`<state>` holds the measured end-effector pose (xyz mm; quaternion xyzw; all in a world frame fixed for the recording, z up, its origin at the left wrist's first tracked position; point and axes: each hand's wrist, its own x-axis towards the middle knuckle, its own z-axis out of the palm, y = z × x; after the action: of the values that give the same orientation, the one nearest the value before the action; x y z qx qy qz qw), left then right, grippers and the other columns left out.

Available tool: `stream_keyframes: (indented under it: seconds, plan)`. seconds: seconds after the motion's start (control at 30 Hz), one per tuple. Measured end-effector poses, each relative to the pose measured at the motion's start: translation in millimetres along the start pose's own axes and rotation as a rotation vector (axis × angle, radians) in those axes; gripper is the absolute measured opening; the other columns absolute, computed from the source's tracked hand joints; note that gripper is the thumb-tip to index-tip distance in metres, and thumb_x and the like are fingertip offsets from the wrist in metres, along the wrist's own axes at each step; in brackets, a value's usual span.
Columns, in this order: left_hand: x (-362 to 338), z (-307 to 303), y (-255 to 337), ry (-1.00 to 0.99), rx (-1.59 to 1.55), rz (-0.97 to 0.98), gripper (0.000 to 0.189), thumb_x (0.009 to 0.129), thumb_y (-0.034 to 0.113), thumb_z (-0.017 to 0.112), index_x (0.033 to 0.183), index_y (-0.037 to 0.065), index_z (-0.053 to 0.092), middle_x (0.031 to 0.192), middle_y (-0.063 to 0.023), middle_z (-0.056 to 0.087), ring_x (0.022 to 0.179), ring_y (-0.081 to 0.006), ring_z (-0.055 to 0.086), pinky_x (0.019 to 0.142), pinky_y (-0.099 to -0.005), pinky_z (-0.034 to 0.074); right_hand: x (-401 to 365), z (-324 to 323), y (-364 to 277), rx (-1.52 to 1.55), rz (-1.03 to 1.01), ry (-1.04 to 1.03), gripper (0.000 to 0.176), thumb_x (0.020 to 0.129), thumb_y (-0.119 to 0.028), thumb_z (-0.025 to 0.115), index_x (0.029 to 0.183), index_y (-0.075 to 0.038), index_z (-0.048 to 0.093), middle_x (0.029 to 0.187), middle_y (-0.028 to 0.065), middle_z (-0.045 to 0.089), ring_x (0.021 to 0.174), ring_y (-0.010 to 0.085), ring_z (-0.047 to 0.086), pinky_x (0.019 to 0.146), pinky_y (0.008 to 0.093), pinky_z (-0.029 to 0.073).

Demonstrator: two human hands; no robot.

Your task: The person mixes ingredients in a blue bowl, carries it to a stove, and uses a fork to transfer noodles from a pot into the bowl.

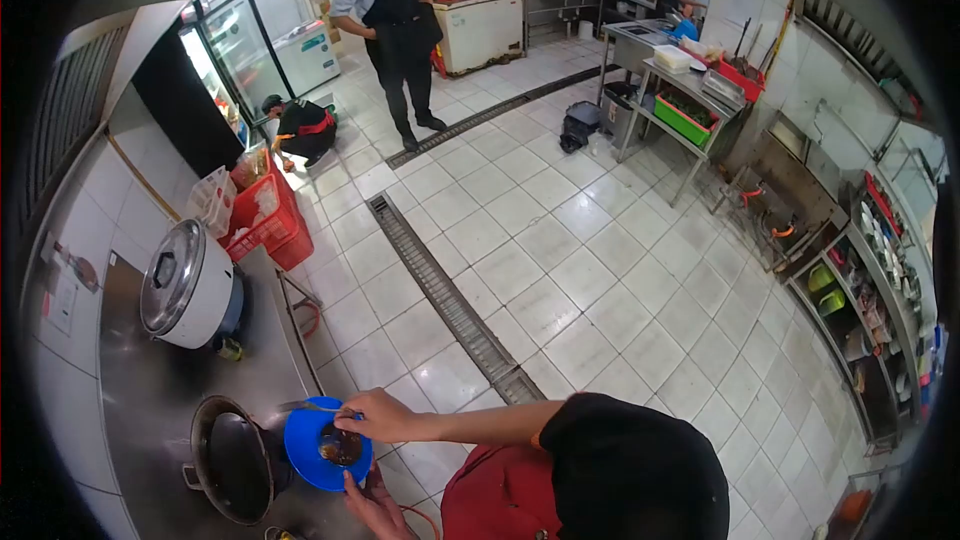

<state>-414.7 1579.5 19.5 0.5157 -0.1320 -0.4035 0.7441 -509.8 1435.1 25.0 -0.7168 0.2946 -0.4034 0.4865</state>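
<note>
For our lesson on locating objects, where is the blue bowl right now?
The blue bowl is at lower left in the head view, just right of the dark pan, in the left hand.

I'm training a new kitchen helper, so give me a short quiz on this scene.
1. Which hand holds the utensil over the blue bowl: A, left; B, right; C, neither?
2. True or false: the white pot on the counter has its lid on.
3. Fill in the colour: the large crate on the floor beyond the white pot is ____.

Key: 1. B, the right hand. 2. True. 3. Red.
</note>
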Motion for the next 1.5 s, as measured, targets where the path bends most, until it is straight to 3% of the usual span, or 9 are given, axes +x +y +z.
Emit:
stream_keyframes:
  seconds: [0.17, 0.23, 0.27, 0.4, 0.53, 0.77, 0.93, 1.1, 1.5]
  plan:
    - [15, -5, 3, -0.084, -0.016, -0.086, 0.058, 0.085, 0.021, 0.065, 0.132, -0.002, 0.039, 0.128, -0.0157, 0.050, 0.116, -0.0264, 0.050, 0.099, -0.0421, 0.042, 32, -17, 23, -0.306, -0.328, -0.107, 0.016, 0.080, -0.014, 0.058, 0.090, -0.008, 0.067, 0.092, 0.0153, 0.065, 0.085, 0.0323, 0.061, 0.077, 0.0441, 0.047]
    - [10, -2, 4, 0.010, -0.007, -0.078, 0.055, 0.086, 0.019, 0.065, 0.132, 0.003, 0.041, 0.125, -0.0117, 0.052, 0.111, -0.0248, 0.053, 0.099, -0.0418, 0.042, 36, -41, 15, -0.235, -0.320, -0.139, 0.018, 0.079, -0.011, 0.057, 0.092, -0.004, 0.067, 0.089, 0.0155, 0.066, 0.084, 0.0283, 0.064, 0.075, 0.0391, 0.051]
    - [12, -2, 2, 0.017, -0.035, -0.055, 0.052, 0.087, 0.016, 0.064, 0.131, 0.003, 0.040, 0.123, -0.0111, 0.052, 0.109, -0.0241, 0.054, 0.098, -0.0408, 0.043, 36, -52, 6, 0.039, -0.053, -0.164, 0.017, 0.083, -0.011, 0.057, 0.092, 0.000, 0.067, 0.083, 0.0151, 0.068, 0.076, 0.0212, 0.066, 0.070, 0.0325, 0.052]
    - [22, 4, 0, 0.066, -0.107, -0.071, 0.046, 0.088, 0.018, 0.062, 0.127, 0.004, 0.041, 0.122, -0.0116, 0.054, 0.107, -0.0236, 0.056, 0.097, -0.0401, 0.045, 39, -42, -12, -0.101, 0.076, -0.291, 0.022, 0.088, -0.020, 0.059, 0.092, 0.001, 0.068, 0.070, 0.0081, 0.068, 0.060, 0.0097, 0.058, 0.053, 0.0233, 0.042]
    - [17, -4, -1, 0.063, -0.136, -0.094, 0.042, 0.089, 0.018, 0.061, 0.125, 0.005, 0.042, 0.120, -0.0104, 0.055, 0.105, -0.0225, 0.058, 0.095, -0.0393, 0.046, 40, -16, -23, -0.088, 0.011, -0.100, 0.023, 0.089, -0.021, 0.060, 0.093, 0.001, 0.068, 0.069, 0.0080, 0.067, 0.057, 0.0066, 0.054, 0.051, 0.0241, 0.040]
    - [9, -13, -8, 0.083, -0.179, -0.041, 0.042, 0.090, 0.020, 0.061, 0.124, 0.006, 0.042, 0.119, -0.0094, 0.055, 0.103, -0.0217, 0.058, 0.094, -0.0379, 0.046, 31, -20, -7, -0.133, 0.074, -0.335, 0.026, 0.089, -0.023, 0.061, 0.093, 0.001, 0.068, 0.069, 0.0080, 0.067, 0.055, 0.0066, 0.053, 0.051, 0.0238, 0.041]
    - [1, -19, -10, 0.127, -0.213, -0.054, 0.042, 0.089, 0.019, 0.061, 0.124, 0.006, 0.043, 0.120, -0.0097, 0.054, 0.106, -0.0220, 0.057, 0.094, -0.0384, 0.045, 45, -7, -16, -0.184, -0.079, -0.158, 0.023, 0.090, -0.023, 0.060, 0.094, -0.002, 0.068, 0.071, 0.0072, 0.068, 0.055, 0.0078, 0.054, 0.051, 0.0234, 0.041]
    - [-6, -25, -10, 0.172, -0.196, 0.009, 0.041, 0.089, 0.018, 0.061, 0.124, 0.006, 0.044, 0.120, -0.0090, 0.054, 0.105, -0.0206, 0.057, 0.093, -0.0371, 0.045, 47, -26, -5, -0.222, 0.013, -0.280, 0.024, 0.089, -0.025, 0.061, 0.094, -0.004, 0.069, 0.069, 0.0038, 0.067, 0.050, 0.0075, 0.043, 0.047, 0.0249, 0.032]
    - [-21, -54, -8, 0.254, -0.007, 0.068, 0.050, 0.088, 0.021, 0.062, 0.131, 0.003, 0.042, 0.125, -0.0097, 0.048, 0.108, -0.0188, 0.054, 0.094, -0.0351, 0.047, 55, 0, -34, -0.210, -0.103, -0.542, 0.022, 0.089, -0.021, 0.059, 0.086, -0.001, 0.067, 0.064, 0.0060, 0.064, 0.056, 0.0107, 0.056, 0.052, 0.0272, 0.041]
